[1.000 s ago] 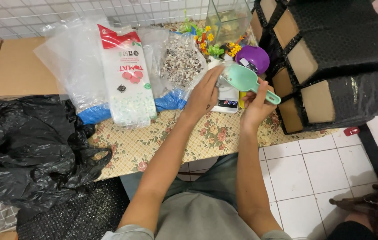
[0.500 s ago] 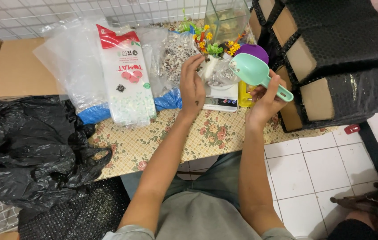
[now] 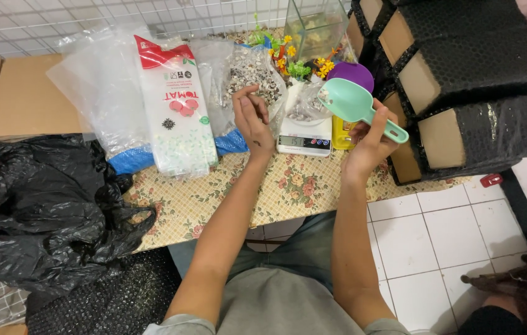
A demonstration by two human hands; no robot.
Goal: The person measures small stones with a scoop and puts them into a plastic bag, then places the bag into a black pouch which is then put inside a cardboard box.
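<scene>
Right hand point(image 3: 367, 144) clamped on the handle of a teal plastic scoop point(image 3: 355, 107), bowl tilted up and leftward, raised above the right side of a small white digital scale point(image 3: 304, 136). Left hand point(image 3: 252, 118) empty, fingers loosely curled, hovering at the mouth of a clear bag of mixed pebbles point(image 3: 252, 73) just left of the scale. On the scale, a small clear bag point(image 3: 305, 107), crumpled and open at the top. Best handled by spreading that bag's mouth with the free hand, keeping the scoop level, pouring slowly, watching the display. Farther left, a red-and-white printed packet point(image 3: 175, 111); beyond, a glass tank point(image 3: 317, 28) with plastic flowers point(image 3: 293, 62); all on a floral tablecloth point(image 3: 301, 186).
</scene>
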